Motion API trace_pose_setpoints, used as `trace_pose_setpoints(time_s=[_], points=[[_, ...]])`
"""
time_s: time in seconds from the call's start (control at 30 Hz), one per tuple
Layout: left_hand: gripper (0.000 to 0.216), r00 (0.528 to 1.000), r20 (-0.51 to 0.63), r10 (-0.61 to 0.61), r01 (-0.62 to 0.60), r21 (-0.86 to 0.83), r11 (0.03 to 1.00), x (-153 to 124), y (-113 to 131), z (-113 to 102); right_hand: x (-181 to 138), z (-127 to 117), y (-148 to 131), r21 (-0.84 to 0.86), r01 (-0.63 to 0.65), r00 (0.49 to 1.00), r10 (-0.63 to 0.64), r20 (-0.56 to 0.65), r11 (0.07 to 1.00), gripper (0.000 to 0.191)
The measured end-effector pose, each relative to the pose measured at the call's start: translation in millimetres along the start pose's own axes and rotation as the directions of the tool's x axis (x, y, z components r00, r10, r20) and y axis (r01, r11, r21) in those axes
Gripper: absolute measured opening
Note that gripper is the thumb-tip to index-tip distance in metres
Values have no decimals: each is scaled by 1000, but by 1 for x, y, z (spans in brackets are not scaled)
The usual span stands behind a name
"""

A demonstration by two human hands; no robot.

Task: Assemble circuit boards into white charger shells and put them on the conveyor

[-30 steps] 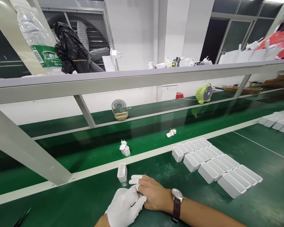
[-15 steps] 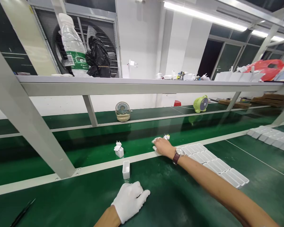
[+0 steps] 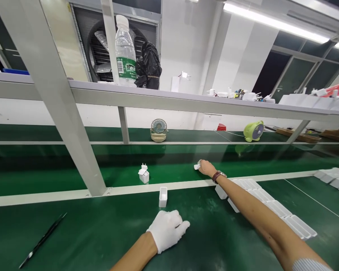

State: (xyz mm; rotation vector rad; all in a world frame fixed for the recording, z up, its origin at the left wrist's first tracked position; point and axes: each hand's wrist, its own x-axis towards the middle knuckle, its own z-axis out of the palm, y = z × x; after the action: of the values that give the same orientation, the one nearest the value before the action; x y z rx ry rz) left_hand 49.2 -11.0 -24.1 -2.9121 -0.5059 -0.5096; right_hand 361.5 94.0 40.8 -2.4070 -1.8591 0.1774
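Observation:
My left hand [image 3: 168, 230], in a white glove, rests on the green table with its fingers curled under and its thumb out. No object shows in it. Just beyond it stands an open white plastic housing [image 3: 163, 197]. My right hand [image 3: 207, 168] reaches over the green conveyor belt, closed, with white at its fingertips. Whether this white is finger covers or a small part, I cannot make out. Left of it on the belt is a small white box-shaped piece with a two-pin plug top [image 3: 144, 174]. Black tweezers [image 3: 43, 241] lie at the left of the table.
Rows of white housings [image 3: 271, 203] lie under and beside my right forearm. A pale rail [image 3: 183, 185] divides the table from the belt. A slanted metal post [image 3: 76, 124] and a shelf [image 3: 169, 99] frame the space. Two small fans [image 3: 158, 130] stand behind the belt.
The view has shifted, so most things appear farther right. My right hand has closed over the spot where a small white and yellow piece lay; that piece is hidden now. My left hand keeps its pose.

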Motion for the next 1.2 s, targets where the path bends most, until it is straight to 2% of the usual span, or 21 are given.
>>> trace_pose_setpoints(time_s=[0.13, 0.27, 0.4, 0.47, 0.57, 0.67, 0.73, 0.8, 0.83, 0.9, 0.93, 0.97, 1.0, 1.03, 1.1, 1.13, 1.2], points=[[37, 998, -39, -53, 50, -78, 996, -2, 0, 9, -42, -3, -9, 167, 247, 969, -240, -61, 954, 28], [45, 989, -68, -129, 117, -157, 981, -3, 2, 14, -115, 11, -17, 268, 456, 889, -450, -88, 849, 34], [50, 984, -30, -177, 169, -172, 970, 1, 6, 5, -172, 22, -13, 329, 598, 793, -599, -113, 731, 33], [49, 983, 10, -183, 181, -179, 967, 3, 8, -1, -184, 23, -10, 376, 610, 784, -602, -154, 698, 32], [43, 983, 40, -180, 184, -209, 960, 4, 10, -7, -188, 22, -8, 453, 557, 823, -536, -188, 697, 39], [41, 981, 0, -193, 186, -267, 945, 1, 11, -8, -186, 25, -13, 453, 534, 825, -557, -95, 714, 60], [35, 966, -99, -239, 197, -316, 928, -1, 11, -10, -186, 31, -16, 429, 529, 813, -582, -9, 732, 75], [22, 911, -253, -327, 235, -335, 913, -2, 8, -13, -187, 41, -16, 428, 514, 816, -578, 23, 743, 81], [20, 857, -333, -394, 284, -333, 899, -1, 5, -15, -187, 46, -16, 442, 502, 824, -567, 18, 744, 80], [42, 698, -442, -564, 450, -342, 825, 1, -5, -19, -188, 58, -12, 488, 473, 844, -536, -11, 733, 75], [58, 614, -443, -653, 536, -373, 757, 2, -13, -19, -189, 63, -11, 516, 459, 853, -521, -29, 723, 72], [72, 550, -394, -737, 600, -428, 676, 2, -21, -19, -190, 68, -9, 539, 452, 859, -510, -48, 711, 69], [85, 520, -293, -802, 634, -497, 592, 2, -30, -18, -191, 72, -8, 554, 454, 861, -504, -69, 698, 65], [94, 525, -162, -836, 643, -568, 513, 0, -38, -17, -191, 75, -7, 561, 461, 860, -502, -92, 687, 63], [104, 585, 80, -807, 633, -668, 392, -4, -52, -14, -193, 78, -8, 561, 486, 851, -508, -132, 670, 60], [105, 610, 156, -777, 631, -689, 357, -6, -56, -13, -193, 79, -9, 555, 501, 846, -512, -152, 664, 59], [104, 631, 226, -743, 647, -681, 343, -8, -60, -15, -195, 81, -11, 528, 545, 826, -526, -204, 652, 57]])
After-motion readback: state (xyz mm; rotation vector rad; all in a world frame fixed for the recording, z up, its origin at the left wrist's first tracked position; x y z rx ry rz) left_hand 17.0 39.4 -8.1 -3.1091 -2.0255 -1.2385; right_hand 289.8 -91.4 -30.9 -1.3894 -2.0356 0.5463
